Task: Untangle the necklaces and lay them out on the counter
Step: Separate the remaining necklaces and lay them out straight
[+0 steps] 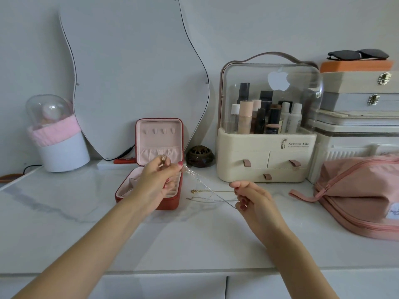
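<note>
A thin silver necklace (207, 188) is stretched in the air between my two hands. My left hand (159, 180) pinches its upper end above the open red jewellery box (172, 201). My right hand (252, 199) pinches the lower end, closer to me and just above the counter. Two more fine chains lie flat on the white marble counter (86, 212) between the hands: a gold necklace (207, 191) with its clasp to the left, and a paler chain (205, 199) in front of it.
A cream cosmetics organiser (265, 156) stands behind my right hand, a dark round censer (199, 156) beside the box. A pink zip bag (362, 195) lies at right under stacked boxes. A wavy mirror (138, 83) leans on the wall; a pink-and-white jar (58, 139) is far left.
</note>
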